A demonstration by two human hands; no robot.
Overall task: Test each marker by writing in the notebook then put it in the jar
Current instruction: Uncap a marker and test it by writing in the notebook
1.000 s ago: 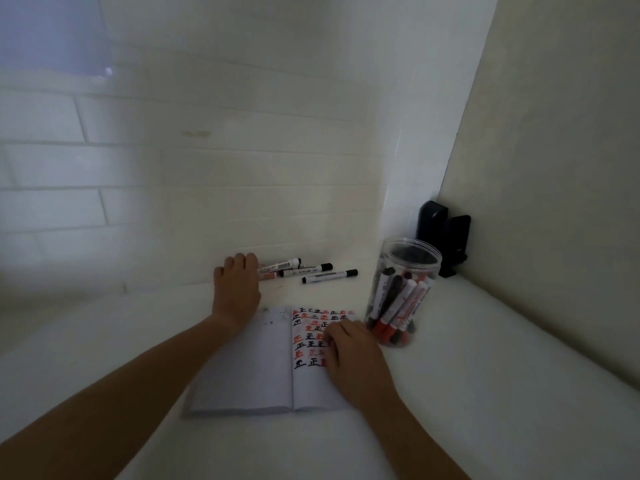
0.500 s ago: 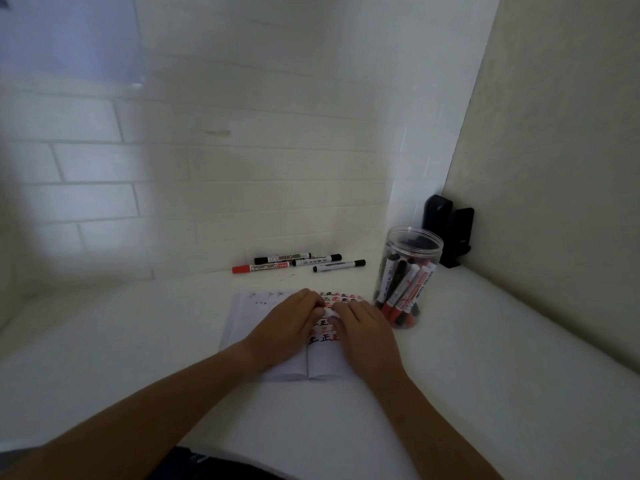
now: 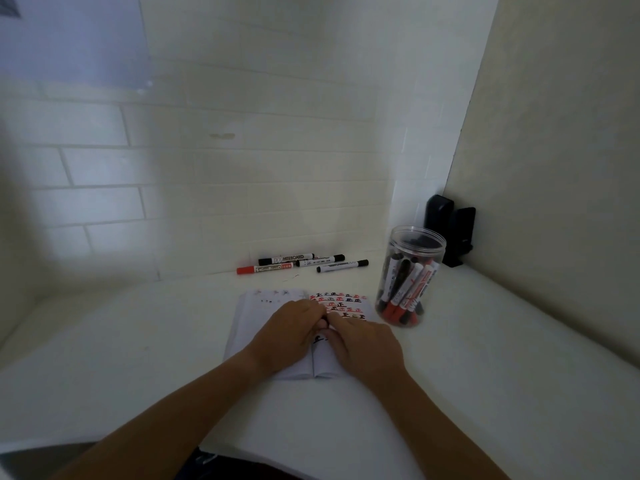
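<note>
An open notebook lies on the white desk, its right page covered with rows of red and black characters. My left hand and my right hand meet over its spine, fingertips touching each other. A small dark spot shows between the fingers; whether anything is held there is hidden. By the wall lie a red marker and three black-capped markers. A clear plastic jar stands open to the right of the notebook with several markers in it.
A black two-part object stands in the corner behind the jar. A white tiled wall runs along the back and a beige panel along the right. The desk's front edge is near my body.
My left hand has come back from the markers at the wall to the notebook and curled against my right hand. The camera has tilted up a little. The four markers lie where they were.
</note>
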